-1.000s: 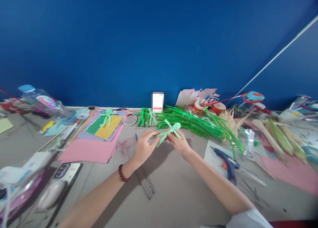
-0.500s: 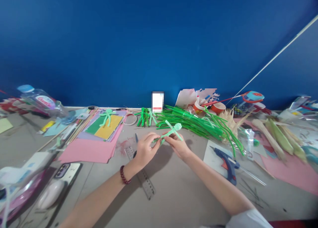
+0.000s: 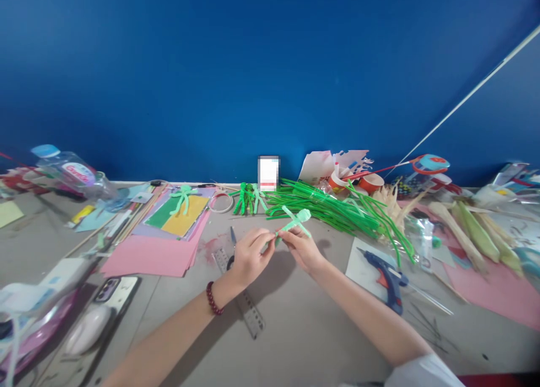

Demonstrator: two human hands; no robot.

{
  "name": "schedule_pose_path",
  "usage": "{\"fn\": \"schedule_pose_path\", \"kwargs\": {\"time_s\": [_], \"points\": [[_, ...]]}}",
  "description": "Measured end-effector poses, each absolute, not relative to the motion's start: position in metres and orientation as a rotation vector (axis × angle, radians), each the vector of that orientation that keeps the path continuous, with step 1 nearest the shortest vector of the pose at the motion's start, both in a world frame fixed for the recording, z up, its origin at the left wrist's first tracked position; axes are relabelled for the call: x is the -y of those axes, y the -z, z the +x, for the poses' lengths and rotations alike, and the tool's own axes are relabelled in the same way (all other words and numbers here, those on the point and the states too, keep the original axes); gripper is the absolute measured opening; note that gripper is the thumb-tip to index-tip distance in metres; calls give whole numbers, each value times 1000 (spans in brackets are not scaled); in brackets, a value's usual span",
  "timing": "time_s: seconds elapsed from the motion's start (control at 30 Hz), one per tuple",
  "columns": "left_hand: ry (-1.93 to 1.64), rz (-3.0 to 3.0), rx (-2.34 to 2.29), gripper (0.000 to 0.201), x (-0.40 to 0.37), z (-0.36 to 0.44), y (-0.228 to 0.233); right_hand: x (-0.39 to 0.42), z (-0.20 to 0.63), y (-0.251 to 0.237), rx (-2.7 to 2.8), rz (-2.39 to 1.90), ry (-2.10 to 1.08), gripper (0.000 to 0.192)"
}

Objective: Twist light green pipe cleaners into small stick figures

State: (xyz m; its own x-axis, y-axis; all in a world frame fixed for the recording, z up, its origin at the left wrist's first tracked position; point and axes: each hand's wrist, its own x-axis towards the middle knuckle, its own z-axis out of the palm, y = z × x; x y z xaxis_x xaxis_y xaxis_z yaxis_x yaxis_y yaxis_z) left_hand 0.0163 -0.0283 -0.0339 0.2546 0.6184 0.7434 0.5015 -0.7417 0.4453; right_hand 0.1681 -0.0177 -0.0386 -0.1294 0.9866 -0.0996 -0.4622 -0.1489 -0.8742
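Between my two hands is a pale green pipe-cleaner figure (image 3: 297, 221) with a round wound head and arms sticking out. My left hand (image 3: 253, 256) pinches its lower end, where the fingers hide the legs. My right hand (image 3: 302, 248) is closed around its body from the right. Under my left wrist lie a clear ruler (image 3: 252, 319) and partly hidden scissors (image 3: 233, 235). Similar figures, darker green pipe-cleaner ones (image 3: 245, 198), lean at the wall, and a pale figure (image 3: 182, 199) rests on stacked sheets.
A heap of green pipe cleaners (image 3: 324, 207) lies behind my hands. To the right are a blue glue gun (image 3: 385, 274) and corn husks (image 3: 476, 235). Pink paper (image 3: 152, 256), a phone (image 3: 118, 291), a white mouse (image 3: 89, 329) and a plastic bottle (image 3: 70, 170) are on the left.
The figure has turned slightly in my fingers, its head shifting a little right. My left hand's fingers have moved in closer to my right hand's, covering more of the legs.
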Motion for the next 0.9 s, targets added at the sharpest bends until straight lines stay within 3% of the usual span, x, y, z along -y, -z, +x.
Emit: {"fn": "schedule_pose_path", "kwargs": {"time_s": [0.77, 0.9], "points": [[-1541, 2161, -1131, 13, 24, 16, 37, 16, 167, 41, 882, -894, -1511, 28], [-1527, 2097, -1108, 12, 25, 17, 36, 15, 168, 43, 994, -912, -1484, 23]]}}
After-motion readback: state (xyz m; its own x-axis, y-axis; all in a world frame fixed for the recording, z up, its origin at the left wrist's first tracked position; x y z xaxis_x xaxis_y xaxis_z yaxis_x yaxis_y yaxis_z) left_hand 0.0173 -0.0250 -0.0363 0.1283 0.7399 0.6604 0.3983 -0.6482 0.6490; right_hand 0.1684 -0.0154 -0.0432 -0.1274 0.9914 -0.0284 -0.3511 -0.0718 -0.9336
